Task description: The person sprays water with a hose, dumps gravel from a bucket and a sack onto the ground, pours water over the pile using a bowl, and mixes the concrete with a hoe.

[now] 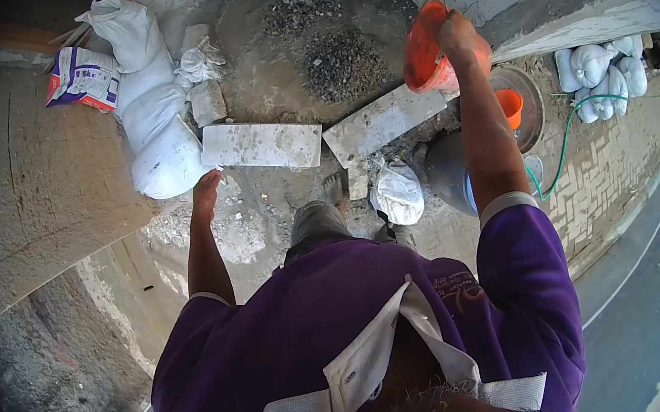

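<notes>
An orange-red bucket (420, 51), tilted with its mouth toward the left, hangs from my right hand (456, 33), whose fingers are closed at its handle and rim. My left hand (208, 188) is beside the lower end of a white sack (166, 167), near the left end of a pale block (262, 145); its fingers are close together, and whether they touch or hold anything is unclear. Below the bucket lies a second slanted block (387, 122). Two piles of dark gravel (343, 65) sit on wet grey ground beyond the blocks.
A printed bag (82, 78) lies at the left. To the right are a dark round barrel (448, 174), a small orange container (509, 106) on a round tray, a green hose (566, 143) and several filled white bags (593, 65). A white bag (397, 192) sits near my feet.
</notes>
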